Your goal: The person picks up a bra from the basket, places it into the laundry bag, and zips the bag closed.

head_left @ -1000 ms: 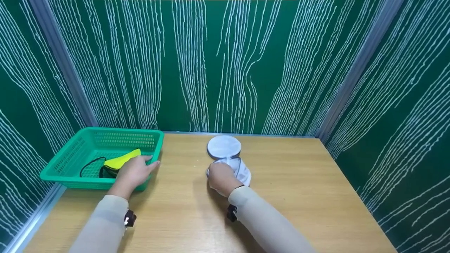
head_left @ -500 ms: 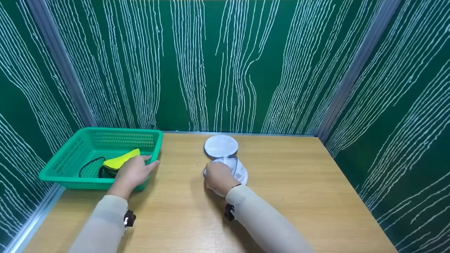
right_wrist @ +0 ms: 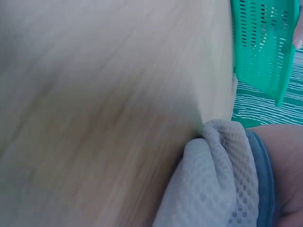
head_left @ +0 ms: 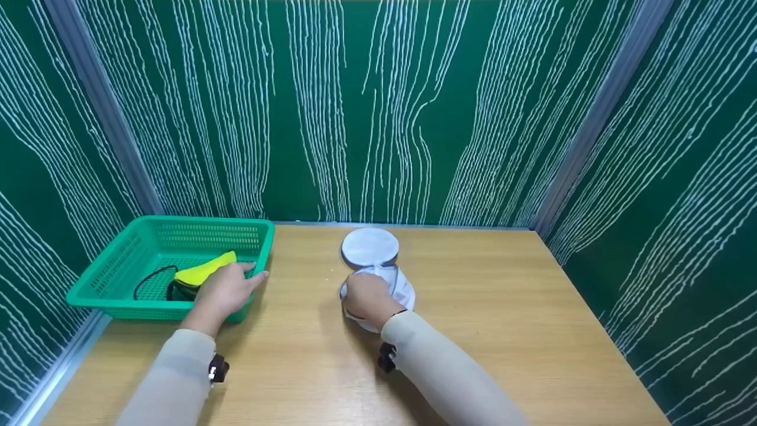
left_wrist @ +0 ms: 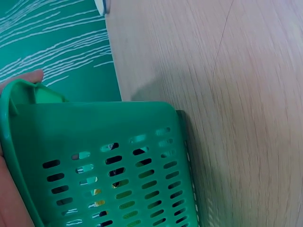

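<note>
My left hand (head_left: 226,290) holds the front right corner of a green plastic basket (head_left: 260,236), thumb outside the rim and fingers inside. In the left wrist view, the slotted basket wall (left_wrist: 85,123) fills much of the frame. My right hand (head_left: 369,296) reaches over the edge of a white mesh laundry bag (head_left: 404,290), its fingers hidden in the bag; I cannot tell what they grip. The bag's round lid (head_left: 370,247) lies open behind it. The right wrist view shows the mesh side (right_wrist: 199,189) and grey trim (right_wrist: 262,179) beside the hand.
Inside the basket lies a bright yellow-and-black item (head_left: 207,269) with a thin black cord (head_left: 154,277), partly behind my left hand. The wooden table (head_left: 485,331) meets green walls (head_left: 378,118) with white wavy lines at the back and sides.
My right hand and the mesh bag have shifted slightly left together. The left hand keeps its place on the basket.
</note>
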{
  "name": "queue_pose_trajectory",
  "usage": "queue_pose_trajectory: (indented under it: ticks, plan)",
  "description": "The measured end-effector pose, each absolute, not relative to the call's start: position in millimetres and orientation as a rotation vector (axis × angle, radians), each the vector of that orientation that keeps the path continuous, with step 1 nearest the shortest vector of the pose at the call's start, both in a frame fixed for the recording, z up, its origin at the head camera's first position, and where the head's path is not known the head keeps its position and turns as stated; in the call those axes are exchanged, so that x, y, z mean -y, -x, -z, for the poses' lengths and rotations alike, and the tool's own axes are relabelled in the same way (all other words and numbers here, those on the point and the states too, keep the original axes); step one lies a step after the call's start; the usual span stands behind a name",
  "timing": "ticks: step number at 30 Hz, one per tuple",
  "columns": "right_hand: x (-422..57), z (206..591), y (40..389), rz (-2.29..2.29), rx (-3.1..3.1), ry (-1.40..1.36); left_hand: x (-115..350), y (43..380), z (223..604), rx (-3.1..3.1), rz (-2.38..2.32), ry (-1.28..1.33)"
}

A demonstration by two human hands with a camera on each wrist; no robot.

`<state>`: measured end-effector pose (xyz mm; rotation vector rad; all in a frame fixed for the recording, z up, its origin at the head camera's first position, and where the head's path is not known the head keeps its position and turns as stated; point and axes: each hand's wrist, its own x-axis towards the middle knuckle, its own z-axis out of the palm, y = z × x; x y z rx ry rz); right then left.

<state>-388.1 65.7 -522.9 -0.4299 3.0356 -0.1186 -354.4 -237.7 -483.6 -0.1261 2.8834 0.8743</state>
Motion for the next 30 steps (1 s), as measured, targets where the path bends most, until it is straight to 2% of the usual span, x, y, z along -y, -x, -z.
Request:
queue_pose_trajectory:
  ticks: [7, 16, 23, 30]
  plan:
    - [-76.2, 507.7, 390.7, 0.209, -3.043, 0.369, 233.6, 355.3, 484.0, -2.917, -0.856, 0.104]
    - [-127.9, 489.4, 407.4, 0.576, -3.268, 0.412, 237.6, 358.7, 476.8, -3.134, -0.939, 0.102]
    - [-167.5, 482.1, 415.0, 0.628, -3.177, 0.12, 278.3, 376.2, 459.9, -3.177, -0.657, 0.327]
    - [-177.4, 483.7, 416.5, 0.632, -3.021, -0.071, 320.2, 387.6, 455.6, -2.873, -0.521, 0.562]
